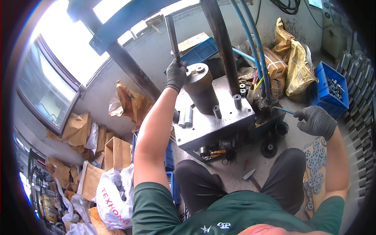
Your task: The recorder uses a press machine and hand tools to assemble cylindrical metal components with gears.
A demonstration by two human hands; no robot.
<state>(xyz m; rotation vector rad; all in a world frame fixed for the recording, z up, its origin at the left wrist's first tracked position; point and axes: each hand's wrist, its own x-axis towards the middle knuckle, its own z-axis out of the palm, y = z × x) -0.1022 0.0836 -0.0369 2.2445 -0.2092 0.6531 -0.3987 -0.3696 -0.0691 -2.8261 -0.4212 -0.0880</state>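
Observation:
My left hand [177,74], in a dark grey glove, is closed around the lower part of a metal shaft [171,33] with a collar. The shaft stands nearly upright beside the top of a thick dark steel cylinder [201,92]. On that cylinder's top lies a small metal ring [200,68]. My right hand [316,120], gloved too, has its fingers closed at the end of a thin blue lever [283,110], which runs to the hose fittings. The cylinder stands on a steel press table [223,125], with two short metal bars [185,116] and several small bushings [237,102] around it.
Dark press columns [223,43] and blue hoses [256,47] rise behind the table. A blue crate of metal parts [333,86] is at the right, near flat rings on cardboard [314,168]. A hammer [250,177] lies on the floor. Bags and boxes [117,152] crowd the left.

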